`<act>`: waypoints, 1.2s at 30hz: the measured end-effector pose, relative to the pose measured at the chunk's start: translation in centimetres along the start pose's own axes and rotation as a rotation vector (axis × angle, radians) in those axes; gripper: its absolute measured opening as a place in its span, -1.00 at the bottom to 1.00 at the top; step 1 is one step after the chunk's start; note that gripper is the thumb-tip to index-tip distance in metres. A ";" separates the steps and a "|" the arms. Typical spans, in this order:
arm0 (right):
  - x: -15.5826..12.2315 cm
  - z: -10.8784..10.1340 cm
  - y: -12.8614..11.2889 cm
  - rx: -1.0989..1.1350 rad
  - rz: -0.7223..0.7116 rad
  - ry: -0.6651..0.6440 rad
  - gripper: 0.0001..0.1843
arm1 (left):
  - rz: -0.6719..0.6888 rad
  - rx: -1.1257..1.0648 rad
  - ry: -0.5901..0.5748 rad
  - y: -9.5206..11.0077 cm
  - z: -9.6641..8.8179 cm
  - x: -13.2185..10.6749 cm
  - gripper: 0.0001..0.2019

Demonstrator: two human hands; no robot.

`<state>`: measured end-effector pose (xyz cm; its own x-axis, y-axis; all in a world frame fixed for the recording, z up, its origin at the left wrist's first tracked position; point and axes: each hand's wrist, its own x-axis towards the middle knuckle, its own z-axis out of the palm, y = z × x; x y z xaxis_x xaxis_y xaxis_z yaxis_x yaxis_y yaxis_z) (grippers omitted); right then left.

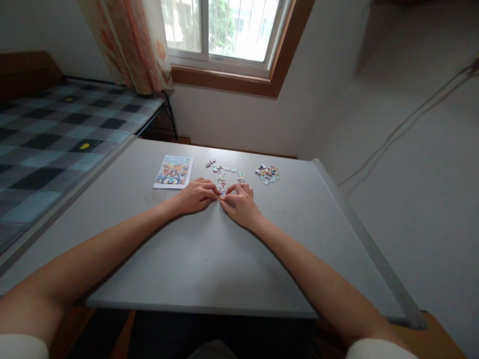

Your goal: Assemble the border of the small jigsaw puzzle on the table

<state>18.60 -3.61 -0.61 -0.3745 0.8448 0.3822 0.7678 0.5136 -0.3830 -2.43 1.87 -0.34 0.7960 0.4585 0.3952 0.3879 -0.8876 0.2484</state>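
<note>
A partly joined jigsaw puzzle frame (231, 170) lies on the table, its near-left corner between my hands. My left hand (200, 194) is closed, its fingertips pinched at that corner. Opposite it, my right hand (241, 203) has thumb and fingers bent together at the same corner, close to the left fingertips. Small puzzle pieces (221, 195) show at the fingertips; which hand grips which piece is too small to make out. A pile of loose puzzle pieces (267, 173) sits to the right, and a smaller cluster of pieces (210, 163) lies at the back left.
A printed picture sheet (173, 172) with a penguin lies left of the puzzle. The grey-white table (209, 269) has raised side edges. A bed with a checked cover (86, 117) stands along the left; a wall (404, 164) rises at the right, and a window (239, 30) is behind.
</note>
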 end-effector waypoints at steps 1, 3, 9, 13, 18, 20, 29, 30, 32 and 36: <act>0.0 0.0 0.0 0.006 0.000 0.005 -0.83 | -0.001 0.002 0.000 0.0 0.0 0.0 -0.75; -0.1 -0.1 -0.1 0.018 -0.003 0.028 -0.83 | 0.008 -0.003 0.007 -0.1 0.0 -0.1 -0.75; -0.1 -0.2 0.1 0.062 0.074 0.120 -0.83 | 0.037 0.014 0.065 -0.2 0.0 -0.3 -0.74; 0.0 -0.1 0.2 0.068 0.076 0.116 -0.83 | 0.008 0.004 0.167 -0.1 0.0 -0.3 -0.63; -0.1 -0.1 0.2 0.050 0.058 0.106 -0.83 | -0.005 -0.022 0.173 -0.1 0.0 -0.2 -0.65; -0.2 0.0 0.3 0.043 0.046 0.101 -0.82 | -0.005 -0.019 0.161 -0.1 0.0 -0.2 -0.66; -0.2 -0.2 0.3 0.034 -0.015 0.012 -0.74 | -0.021 0.022 0.099 -0.1 0.3 -0.2 -0.64; -0.2 -0.1 0.3 0.031 -0.019 0.006 -0.74 | -0.024 0.019 0.090 -0.1 0.3 -0.2 -0.64; -0.2 -0.1 0.3 0.023 -0.021 0.000 -0.76 | -0.028 0.012 0.073 -0.1 0.3 -0.1 -0.65; -0.2 0.0 0.2 -0.004 -0.004 -0.003 -0.81 | -0.032 0.001 0.052 -0.1 0.3 0.0 -0.70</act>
<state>18.84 -3.61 -0.78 -0.3792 0.8432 0.3811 0.7683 0.5164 -0.3782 -2.32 1.93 -0.67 0.7577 0.4884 0.4327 0.4131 -0.8724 0.2613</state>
